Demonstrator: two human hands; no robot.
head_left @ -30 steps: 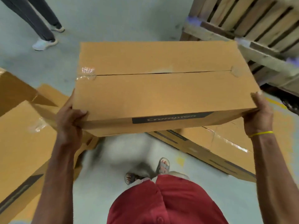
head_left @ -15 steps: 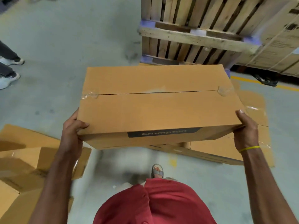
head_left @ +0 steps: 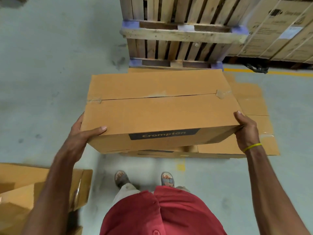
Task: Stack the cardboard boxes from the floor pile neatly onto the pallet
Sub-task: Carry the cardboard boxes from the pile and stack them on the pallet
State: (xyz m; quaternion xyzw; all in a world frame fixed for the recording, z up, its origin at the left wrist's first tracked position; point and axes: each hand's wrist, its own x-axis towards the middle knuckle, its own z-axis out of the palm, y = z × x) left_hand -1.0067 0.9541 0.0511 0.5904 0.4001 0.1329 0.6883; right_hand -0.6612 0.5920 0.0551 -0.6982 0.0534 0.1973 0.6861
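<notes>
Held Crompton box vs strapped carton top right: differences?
The brown cardboard box with the black Crompton label is gripped at its ends by the left hand and right hand; the big strapped brown carton stands untouched beside the stacked wooden pallets. The held box has no straps, only tape scraps at its top seam; the carton is bound with pale straps and carries a white sticker. Both are brown cardboard.
</notes>
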